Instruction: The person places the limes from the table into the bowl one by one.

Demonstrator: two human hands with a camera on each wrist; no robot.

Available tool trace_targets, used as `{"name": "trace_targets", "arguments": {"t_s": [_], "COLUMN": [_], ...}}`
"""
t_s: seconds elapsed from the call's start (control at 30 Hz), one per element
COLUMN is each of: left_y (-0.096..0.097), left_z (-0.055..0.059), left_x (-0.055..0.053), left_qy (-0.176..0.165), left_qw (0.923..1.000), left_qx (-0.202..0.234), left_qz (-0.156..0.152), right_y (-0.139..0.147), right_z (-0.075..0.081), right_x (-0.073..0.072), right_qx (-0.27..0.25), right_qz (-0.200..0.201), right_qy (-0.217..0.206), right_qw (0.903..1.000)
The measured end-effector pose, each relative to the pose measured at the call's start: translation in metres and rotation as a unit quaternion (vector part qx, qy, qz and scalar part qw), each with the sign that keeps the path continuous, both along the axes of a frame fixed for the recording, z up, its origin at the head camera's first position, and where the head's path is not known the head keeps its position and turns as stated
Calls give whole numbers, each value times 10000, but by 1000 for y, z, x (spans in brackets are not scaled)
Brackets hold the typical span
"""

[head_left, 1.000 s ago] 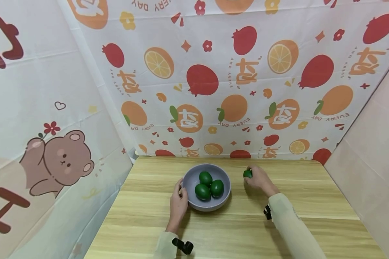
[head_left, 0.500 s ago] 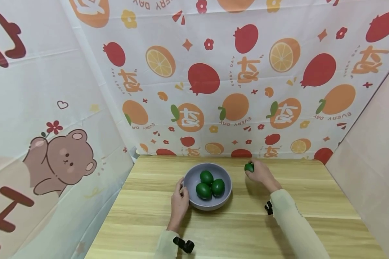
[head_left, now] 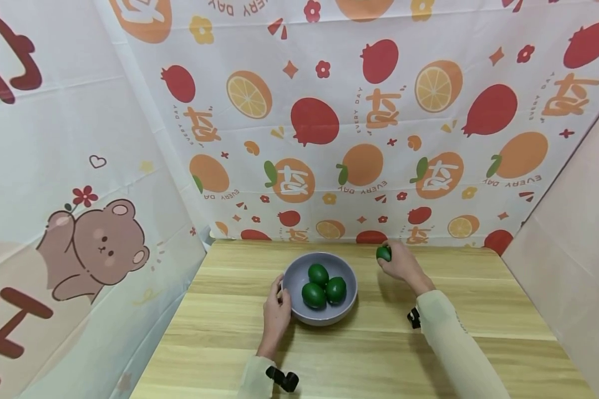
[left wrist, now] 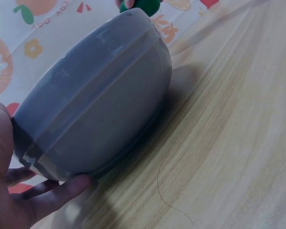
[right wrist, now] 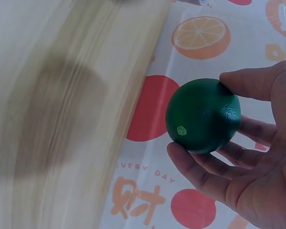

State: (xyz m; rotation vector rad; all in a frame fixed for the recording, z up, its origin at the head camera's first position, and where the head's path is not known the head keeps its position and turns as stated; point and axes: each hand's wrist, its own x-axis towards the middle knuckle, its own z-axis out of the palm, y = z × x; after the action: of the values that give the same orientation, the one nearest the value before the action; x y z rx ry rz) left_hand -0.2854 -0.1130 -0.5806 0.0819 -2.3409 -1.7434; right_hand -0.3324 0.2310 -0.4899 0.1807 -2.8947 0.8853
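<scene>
A grey-purple bowl (head_left: 293,274) stands on the table and holds three dark green limes (head_left: 314,295). My left hand (head_left: 277,313) grips the bowl's left side. In the left wrist view its fingers (left wrist: 62,195) curl under the lower wall of the bowl (left wrist: 105,95). To the right of the bowl, my right hand (head_left: 401,262) holds another green lime (head_left: 383,254). The right wrist view has this lime (right wrist: 202,116) pinched between thumb and fingertips, raised above the table, its pale stem spot showing.
The wooden table (head_left: 329,360) ends at the back against a fruit-printed cloth (head_left: 314,166). A bear-printed cloth (head_left: 105,244) hangs on the left, and a pale wall (head_left: 569,249) rises on the right. Each wrist wears a black camera mount (head_left: 282,379).
My right hand has risen a little and moved toward the back cloth with the lime. The left hand and the bowl stay in place; the head view has shifted slightly.
</scene>
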Motion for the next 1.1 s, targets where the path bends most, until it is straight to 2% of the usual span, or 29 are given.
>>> {"name": "trace_targets", "arguments": {"t_s": [0.6, 1.1], "left_y": [-3, -3], "left_z": [0, -1], "left_x": [-12, -10], "left_qy": [-44, -21], "left_qw": [10000, 10000], "left_qx": [-1, 28], "left_qz": [-21, -64], "right_y": [-7, -12], "right_z": [19, 30], "right_x": [-5, -2], "right_qx": [-49, 31], "right_qz": [-65, -39], "right_qy": [374, 612], "right_qw": [9993, 9981]}}
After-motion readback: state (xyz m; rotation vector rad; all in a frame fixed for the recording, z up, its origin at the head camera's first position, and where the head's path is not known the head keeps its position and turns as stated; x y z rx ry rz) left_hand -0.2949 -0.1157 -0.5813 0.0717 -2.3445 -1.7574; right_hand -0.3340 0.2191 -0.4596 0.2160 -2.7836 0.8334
